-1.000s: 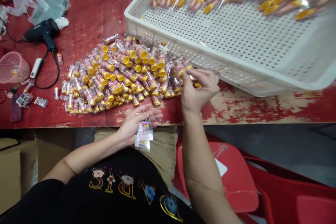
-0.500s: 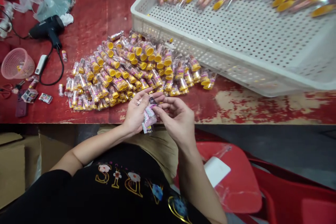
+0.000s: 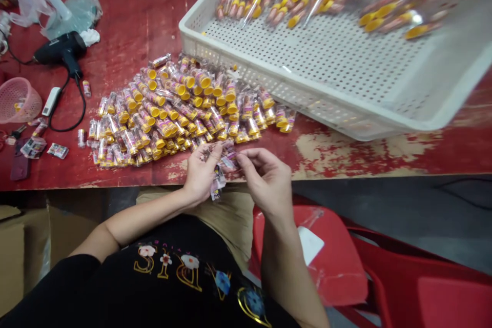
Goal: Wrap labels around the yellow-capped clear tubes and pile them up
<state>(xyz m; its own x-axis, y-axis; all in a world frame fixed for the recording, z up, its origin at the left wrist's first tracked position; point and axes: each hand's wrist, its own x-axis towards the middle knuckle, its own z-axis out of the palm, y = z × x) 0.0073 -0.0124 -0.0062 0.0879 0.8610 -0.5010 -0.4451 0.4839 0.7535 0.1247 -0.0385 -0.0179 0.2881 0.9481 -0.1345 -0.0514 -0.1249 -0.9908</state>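
My left hand (image 3: 200, 173) is closed round a small bunch of printed plastic sleeves (image 3: 218, 180), held at the table's front edge. The sleeves are clear with purple and white print, and some hang below the fingers. My right hand (image 3: 265, 174) pinches the edge of one sleeve between thumb and forefinger, just right of the left hand. Beyond both hands lies a heap of small clear tubes (image 3: 169, 118) with yellow caps and purple labels. Whether the left fingers hold a tube as well is hidden.
A white perforated crate (image 3: 330, 107) at the back right holds capped tubes. On the left lie a black heat gun (image 3: 61, 51), a pink basket (image 3: 23, 105), a white box-shaped item (image 3: 51, 101) and small packets (image 3: 57, 150). A red chair (image 3: 334, 256) stands at lower right.
My right hand has drawn slightly right, away from the left hand, with a sleeve edge in its pinch. The whole view has shifted, so the table things appear further left.
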